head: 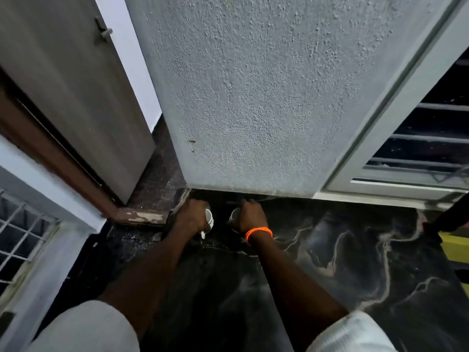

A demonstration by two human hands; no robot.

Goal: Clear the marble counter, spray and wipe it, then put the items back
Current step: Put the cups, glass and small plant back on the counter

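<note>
The black marble counter with pale veins fills the lower right. Both my hands reach to its far left corner, against the textured wall. My left hand is closed around a small white object, possibly a cup, with a thin white part sticking out below it. My right hand, with an orange bead bracelet on the wrist, is closed around another small pale object, mostly hidden by the fingers. What the two objects are is unclear.
A rough grey wall rises right behind the hands. A grey door with a brown frame stands at left. A barred window sits at right, and something yellow lies at the counter's right edge.
</note>
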